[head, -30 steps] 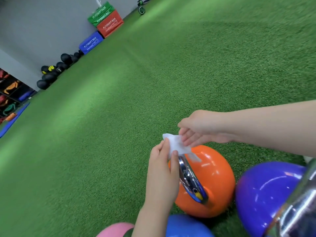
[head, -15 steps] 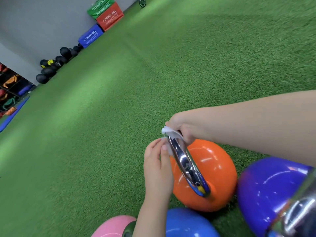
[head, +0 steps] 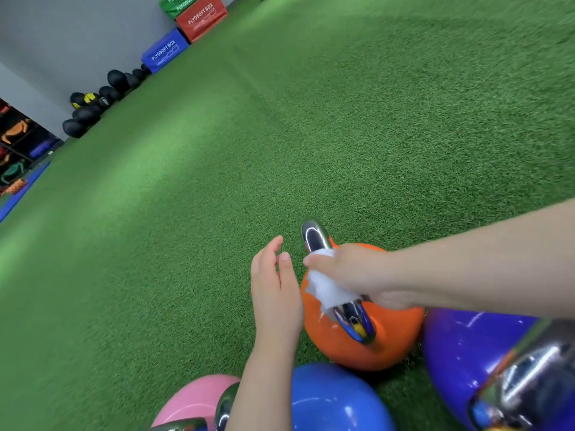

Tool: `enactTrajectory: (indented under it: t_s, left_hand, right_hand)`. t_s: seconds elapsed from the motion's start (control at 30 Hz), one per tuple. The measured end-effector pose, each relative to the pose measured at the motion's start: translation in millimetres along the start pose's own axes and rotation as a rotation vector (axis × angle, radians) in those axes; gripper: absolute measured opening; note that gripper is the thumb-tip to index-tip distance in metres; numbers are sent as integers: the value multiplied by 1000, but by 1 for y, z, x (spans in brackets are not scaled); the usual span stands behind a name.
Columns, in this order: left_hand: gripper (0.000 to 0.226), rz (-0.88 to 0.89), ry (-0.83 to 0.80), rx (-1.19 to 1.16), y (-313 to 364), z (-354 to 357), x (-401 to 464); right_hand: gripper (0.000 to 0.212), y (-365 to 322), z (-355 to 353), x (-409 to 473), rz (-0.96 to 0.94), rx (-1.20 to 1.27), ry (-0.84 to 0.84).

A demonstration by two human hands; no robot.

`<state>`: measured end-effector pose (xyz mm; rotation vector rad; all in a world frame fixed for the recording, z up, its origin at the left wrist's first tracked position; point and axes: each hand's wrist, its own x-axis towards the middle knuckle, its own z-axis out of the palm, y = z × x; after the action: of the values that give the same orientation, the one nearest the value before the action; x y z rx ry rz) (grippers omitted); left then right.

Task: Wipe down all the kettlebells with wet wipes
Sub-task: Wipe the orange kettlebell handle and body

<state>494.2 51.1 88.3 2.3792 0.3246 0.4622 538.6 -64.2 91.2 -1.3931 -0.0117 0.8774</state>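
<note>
An orange kettlebell (head: pixel 385 340) with a chrome handle (head: pixel 314 236) stands on the green turf. My right hand (head: pixel 357 272) grips a white wet wipe (head: pixel 326 290) wrapped round the middle of that handle. My left hand (head: pixel 275 287) hovers just left of the kettlebell, fingers relaxed, holding nothing. A purple kettlebell (head: pixel 473 353) stands at the right, a blue kettlebell (head: pixel 336 399) and a pink kettlebell (head: pixel 193 402) at the bottom edge.
Green turf (head: pixel 311 135) stretches ahead. Along the grey wall at the far left lie several black medicine balls (head: pixel 93 104), a blue plyo box (head: pixel 165 51), and a red plyo box (head: pixel 200 18) with a green one on top. A rack (head: pixel 15 141) holds gear at the left edge.
My right hand slid the wipe from the top of the chrome handle down towards the orange body. My left hand let go of the wipe and drew away to the left.
</note>
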Motion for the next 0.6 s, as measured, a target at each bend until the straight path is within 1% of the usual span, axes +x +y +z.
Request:
enactTrajectory:
  t_s: [0.07,0.2,0.33,0.37,0.4,0.43,0.47,0.5,0.53,0.6]
  left_hand:
    - [34,-16,-5,-2,1,0,-1]
    - [35,-64,-22,-1,2,1,-2]
    - [36,-89,-24,3,1,1,-2]
    - [36,-90,-26,7,1,0,-3]
    - [36,-88,-29,13,-2,1,-2]
    - [36,-85,-26,17,-2,1,-2]
    - [36,-74,-20,15,-3,1,-1]
    - [36,-64,-18,13,-4,1,-1]
    - [36,-60,-17,20,-5,2,0]
    - [36,-50,-14,30,-5,3,1]
  right_hand:
    - [40,-10,1,13,59,-56,19]
    - [33,-37,-1,34,96,-60,57]
    - [36,-27,-1,45,128,-71,99]
    - [38,-17,-1,50,112,-97,120]
    - [41,-8,-2,43,77,-132,102]
    - [39,4,-4,38,29,-157,102]
    - [29,9,-5,23,-24,-128,84]
    - [14,14,-5,10,-76,-125,36]
    - [10,16,-3,-7,-107,-183,-14]
    - [19,19,-2,-26,-156,-349,-96]
